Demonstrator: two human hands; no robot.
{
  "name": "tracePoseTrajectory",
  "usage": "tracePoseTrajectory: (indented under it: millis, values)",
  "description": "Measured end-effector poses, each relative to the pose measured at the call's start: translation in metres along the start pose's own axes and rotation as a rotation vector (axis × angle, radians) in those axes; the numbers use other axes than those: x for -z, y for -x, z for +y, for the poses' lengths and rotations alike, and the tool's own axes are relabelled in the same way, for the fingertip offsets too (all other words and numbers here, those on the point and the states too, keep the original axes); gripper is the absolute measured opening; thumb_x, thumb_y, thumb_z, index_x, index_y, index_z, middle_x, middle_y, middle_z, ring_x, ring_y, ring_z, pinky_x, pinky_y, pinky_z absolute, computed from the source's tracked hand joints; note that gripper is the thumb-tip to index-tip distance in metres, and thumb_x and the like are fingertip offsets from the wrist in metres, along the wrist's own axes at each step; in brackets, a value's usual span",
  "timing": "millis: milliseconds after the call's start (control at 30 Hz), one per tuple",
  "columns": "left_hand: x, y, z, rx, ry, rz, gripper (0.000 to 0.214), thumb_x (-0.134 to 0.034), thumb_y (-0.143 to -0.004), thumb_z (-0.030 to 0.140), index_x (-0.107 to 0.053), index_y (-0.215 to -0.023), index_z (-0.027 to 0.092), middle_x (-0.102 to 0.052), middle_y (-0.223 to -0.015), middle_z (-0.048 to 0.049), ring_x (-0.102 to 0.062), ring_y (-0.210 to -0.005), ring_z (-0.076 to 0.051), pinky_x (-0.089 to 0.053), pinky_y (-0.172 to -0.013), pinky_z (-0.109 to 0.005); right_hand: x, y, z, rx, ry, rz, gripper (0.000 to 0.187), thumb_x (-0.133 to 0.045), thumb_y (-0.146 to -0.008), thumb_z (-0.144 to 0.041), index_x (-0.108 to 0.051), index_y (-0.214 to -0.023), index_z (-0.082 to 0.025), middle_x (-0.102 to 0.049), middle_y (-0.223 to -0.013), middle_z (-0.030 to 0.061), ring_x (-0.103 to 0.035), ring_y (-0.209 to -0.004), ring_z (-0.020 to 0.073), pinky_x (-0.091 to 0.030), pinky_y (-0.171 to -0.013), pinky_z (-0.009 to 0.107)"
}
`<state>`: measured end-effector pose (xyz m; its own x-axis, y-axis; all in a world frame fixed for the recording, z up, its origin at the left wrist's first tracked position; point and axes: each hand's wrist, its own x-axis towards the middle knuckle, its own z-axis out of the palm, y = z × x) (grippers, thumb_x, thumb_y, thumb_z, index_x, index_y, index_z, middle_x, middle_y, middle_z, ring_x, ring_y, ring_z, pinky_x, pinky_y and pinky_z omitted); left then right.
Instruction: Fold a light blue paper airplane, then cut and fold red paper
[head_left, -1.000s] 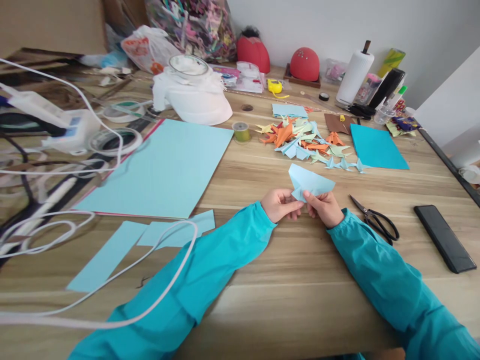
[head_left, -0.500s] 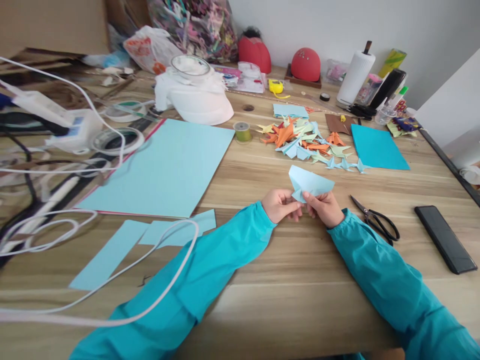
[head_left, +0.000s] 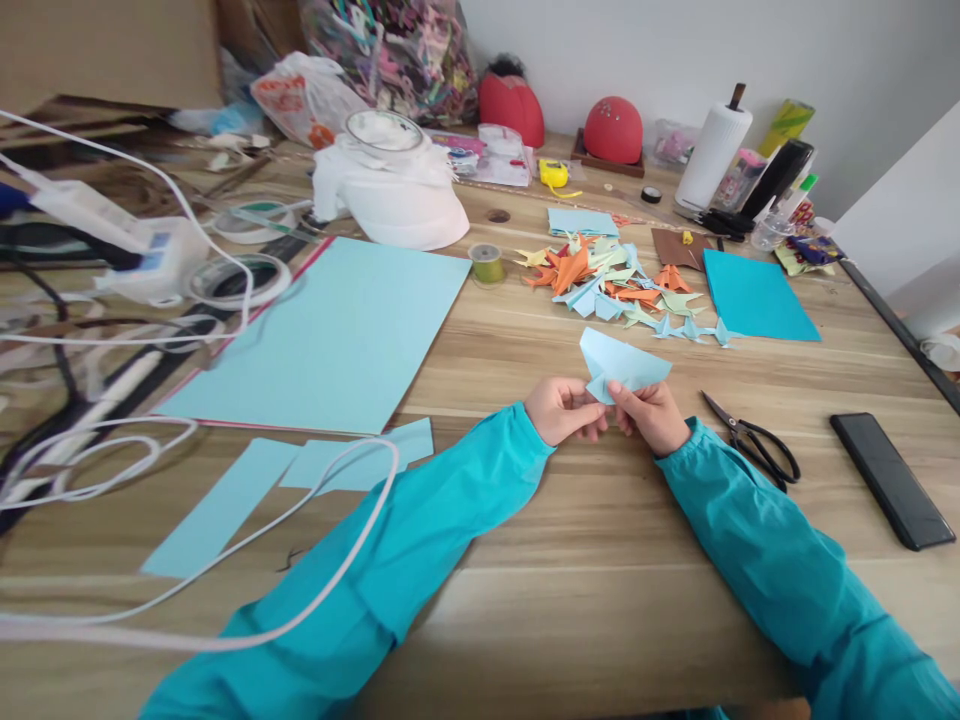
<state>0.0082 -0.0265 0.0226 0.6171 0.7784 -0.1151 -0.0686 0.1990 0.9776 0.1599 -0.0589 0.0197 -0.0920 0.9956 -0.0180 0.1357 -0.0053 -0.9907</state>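
A partly folded piece of light blue paper [head_left: 621, 362] is held up just above the wooden table [head_left: 600, 560]. My left hand [head_left: 561, 410] pinches its lower left corner with closed fingers. My right hand [head_left: 654, 415] pinches its lower edge from the right, fingers closed too. Both arms wear teal sleeves. Beyond the hands lies a pile of folded paper cranes [head_left: 611, 285] in orange, blue and pale green.
Black scissors [head_left: 754, 445] and a dark phone [head_left: 890, 478] lie right of my hands. A large light blue sheet [head_left: 330, 335] and blue strips [head_left: 292, 480] lie left, with white cables [head_left: 225, 590] across them. A teal sheet [head_left: 754, 292], tape rolls and clutter sit further back.
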Motion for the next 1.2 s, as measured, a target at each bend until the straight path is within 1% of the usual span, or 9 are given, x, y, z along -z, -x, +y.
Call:
tracePoseTrajectory:
  millis: [200,433,633,800,967,1067,1200]
  values:
    - [0.0003,-0.0009,-0.0018,0.013,0.016,0.001,0.022,-0.071,-0.058,0.028,-0.059,-0.062,0.01,-0.062,-0.051,-0.0017,-0.057,-0.04,-0.01,-0.04,-0.037,-0.019,0.0002,-0.0001,0.002,0.007,-0.003,-0.009,0.054,-0.056,-0.072,-0.058,-0.05,-0.041,-0.015,-0.046,-0.034,-0.002,-0.038,-0.03,0.0053,-0.03,-0.032,0.019]
    - [-0.0001,-0.0005,-0.0022,0.003,0.014,0.008,0.023,-0.072,-0.058,0.028,-0.059,-0.063,0.01,-0.062,-0.052,-0.002,-0.057,-0.041,-0.01,-0.041,-0.038,-0.019,-0.0003,-0.0005,0.0007,0.017,0.0,-0.01,0.054,-0.056,-0.072,-0.058,-0.049,-0.041,-0.015,-0.046,-0.034,-0.0021,-0.039,-0.03,0.0052,-0.03,-0.032,0.019]
    - [-0.0004,-0.0006,-0.0024,0.0,0.019,0.023,0.023,-0.072,-0.057,0.028,-0.059,-0.06,0.01,-0.062,-0.05,-0.0013,-0.056,-0.04,-0.01,-0.04,-0.037,-0.019,-0.0003,0.0001,0.0,0.016,0.015,-0.009,0.055,-0.055,-0.073,-0.059,-0.049,-0.04,-0.015,-0.045,-0.034,-0.0018,-0.038,-0.03,0.0052,-0.03,-0.032,0.019]
    - [0.0006,-0.0006,-0.001,0.013,0.017,-0.006,0.023,-0.072,-0.058,0.029,-0.06,-0.062,0.01,-0.063,-0.052,-0.0018,-0.057,-0.04,-0.01,-0.04,-0.037,-0.018,-0.0008,0.0003,-0.0014,0.014,0.018,-0.006,0.055,-0.055,-0.071,-0.06,-0.049,-0.04,-0.015,-0.046,-0.034,-0.0019,-0.038,-0.03,0.0051,-0.031,-0.032,0.019]
    - [0.001,0.0,0.0005,-0.006,0.003,-0.001,0.025,-0.072,-0.059,0.032,-0.059,-0.059,0.01,-0.063,-0.053,-0.0025,-0.056,-0.041,-0.009,-0.041,-0.039,-0.019,-0.0003,-0.0007,0.0001,0.016,0.0,0.016,0.055,-0.055,-0.071,-0.061,-0.05,-0.041,-0.015,-0.046,-0.034,-0.0022,-0.039,-0.03,0.0051,-0.031,-0.032,0.018]
    - [0.0007,0.0,0.0006,-0.007,0.004,-0.01,0.028,-0.075,-0.056,0.034,-0.06,-0.061,0.01,-0.063,-0.054,-0.0027,-0.056,-0.041,-0.009,-0.042,-0.04,-0.019,0.0,-0.0012,0.0019,0.012,-0.011,0.021,0.055,-0.055,-0.071,-0.061,-0.051,-0.042,-0.015,-0.047,-0.035,-0.0021,-0.039,-0.03,0.0052,-0.031,-0.032,0.018]
    - [0.0011,-0.0013,-0.0004,-0.004,-0.012,-0.007,0.033,-0.074,-0.056,0.04,-0.06,-0.058,0.01,-0.061,-0.05,-0.0022,-0.055,-0.04,-0.009,-0.041,-0.039,-0.019,-0.0001,-0.0008,0.0032,-0.005,-0.02,0.012,0.054,-0.056,-0.07,-0.061,-0.051,-0.043,-0.015,-0.047,-0.035,-0.002,-0.04,-0.03,0.0052,-0.032,-0.033,0.019]
